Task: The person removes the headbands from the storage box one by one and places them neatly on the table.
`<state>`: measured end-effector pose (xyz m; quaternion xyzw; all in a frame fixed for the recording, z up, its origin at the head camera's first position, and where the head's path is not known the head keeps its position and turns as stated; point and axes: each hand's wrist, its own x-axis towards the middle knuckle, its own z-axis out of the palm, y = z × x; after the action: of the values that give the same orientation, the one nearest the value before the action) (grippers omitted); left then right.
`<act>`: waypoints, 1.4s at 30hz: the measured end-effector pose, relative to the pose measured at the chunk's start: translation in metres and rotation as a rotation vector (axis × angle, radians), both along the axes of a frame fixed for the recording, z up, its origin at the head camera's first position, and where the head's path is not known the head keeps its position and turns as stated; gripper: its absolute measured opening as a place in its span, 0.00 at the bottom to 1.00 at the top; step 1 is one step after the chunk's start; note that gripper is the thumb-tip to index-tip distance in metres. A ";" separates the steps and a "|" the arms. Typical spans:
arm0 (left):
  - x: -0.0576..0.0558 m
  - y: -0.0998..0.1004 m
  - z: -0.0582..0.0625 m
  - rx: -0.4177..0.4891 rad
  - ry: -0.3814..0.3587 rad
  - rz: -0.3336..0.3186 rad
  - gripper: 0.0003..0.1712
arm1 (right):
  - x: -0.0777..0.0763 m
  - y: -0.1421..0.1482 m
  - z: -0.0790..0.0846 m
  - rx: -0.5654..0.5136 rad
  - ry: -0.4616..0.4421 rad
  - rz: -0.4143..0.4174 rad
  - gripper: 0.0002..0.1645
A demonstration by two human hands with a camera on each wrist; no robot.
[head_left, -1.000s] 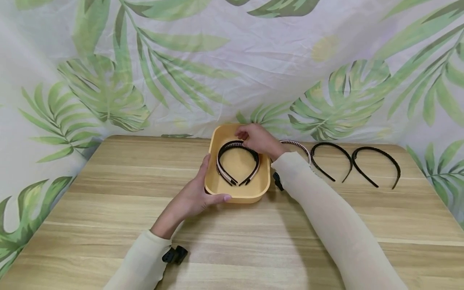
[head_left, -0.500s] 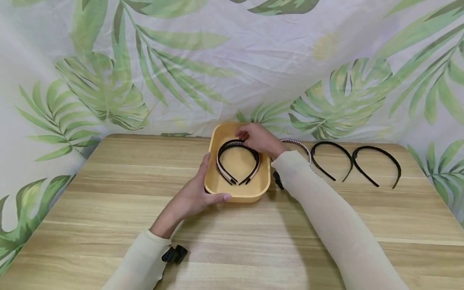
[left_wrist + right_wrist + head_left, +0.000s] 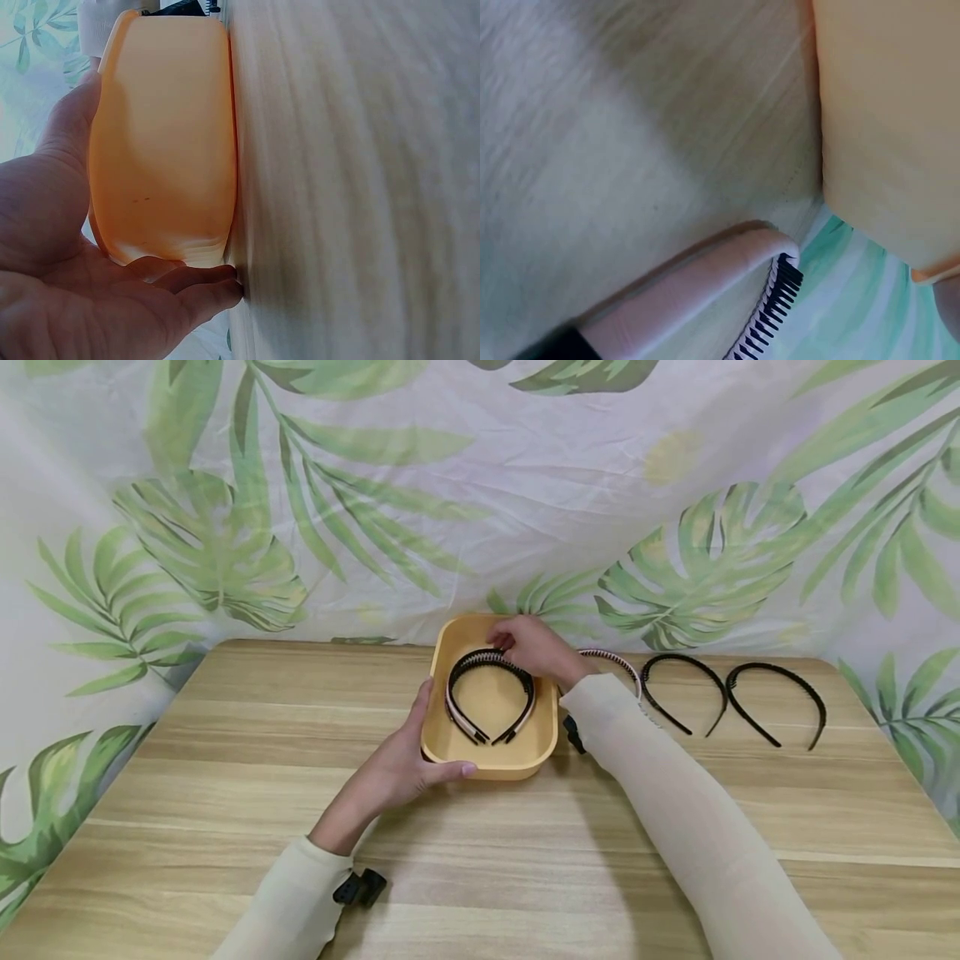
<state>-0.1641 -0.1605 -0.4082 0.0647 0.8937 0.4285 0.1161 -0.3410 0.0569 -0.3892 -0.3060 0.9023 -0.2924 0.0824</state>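
Observation:
In the head view a yellow rectangular box point(image 3: 517, 770) stands on the wooden table, several headbands point(image 3: 454, 702) nested inside it, black and pale pink. My left hand point(image 3: 397, 768) grips its near left corner, thumb along the front side and fingers along the left. The left wrist view shows that hand point(image 3: 97, 300) against the orange-looking box wall point(image 3: 165, 135). Over the right rim reaches my right hand point(image 3: 536, 647), its curled fingers pinching the top of the headbands; its fingertips are partly hidden. Only a sliver of it shows in the right wrist view.
Right of the box lie a pale pink headband point(image 3: 615, 662) with black comb teeth, partly behind the right wrist, and two black headbands, one point(image 3: 678, 660) beside the other point(image 3: 783, 671). A leaf-print cloth point(image 3: 420, 510) hangs behind the table point(image 3: 480, 860).

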 end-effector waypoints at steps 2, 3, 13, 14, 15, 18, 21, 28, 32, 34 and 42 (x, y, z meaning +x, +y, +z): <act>0.000 0.000 0.000 0.001 0.003 -0.001 0.79 | 0.000 0.000 0.000 -0.010 -0.010 -0.004 0.22; 0.000 0.000 -0.001 0.002 0.005 0.000 0.79 | 0.000 0.001 -0.001 -0.016 -0.015 -0.007 0.22; 0.001 -0.001 0.000 -0.012 0.020 -0.009 0.78 | -0.002 0.003 -0.002 -0.090 -0.046 -0.024 0.23; 0.001 -0.001 0.000 -0.013 0.021 -0.008 0.78 | -0.002 0.003 -0.002 -0.096 -0.047 -0.025 0.23; 0.000 -0.001 0.000 -0.014 0.026 -0.010 0.78 | -0.002 0.003 -0.003 -0.101 -0.048 -0.025 0.23; 0.000 -0.002 -0.001 -0.012 0.027 -0.009 0.78 | -0.001 0.003 -0.003 -0.109 -0.050 -0.027 0.23; 0.000 -0.001 -0.001 -0.008 0.024 -0.007 0.78 | -0.001 0.003 -0.003 -0.114 -0.055 -0.030 0.23; 0.000 -0.001 -0.002 -0.002 0.017 -0.004 0.78 | 0.000 0.003 -0.003 -0.134 -0.059 -0.033 0.24; 0.000 -0.001 -0.002 -0.002 0.013 -0.004 0.78 | 0.001 0.004 -0.001 -0.130 -0.046 -0.029 0.24; -0.001 -0.001 -0.002 0.003 0.010 -0.004 0.78 | 0.001 0.004 -0.001 -0.125 -0.042 -0.029 0.25; -0.001 -0.002 -0.001 0.000 0.007 -0.004 0.78 | 0.002 0.004 0.000 -0.122 -0.047 -0.032 0.25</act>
<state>-0.1650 -0.1621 -0.4095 0.0678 0.8939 0.4283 0.1138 -0.3386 0.0605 -0.3895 -0.2890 0.8853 -0.3552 0.0803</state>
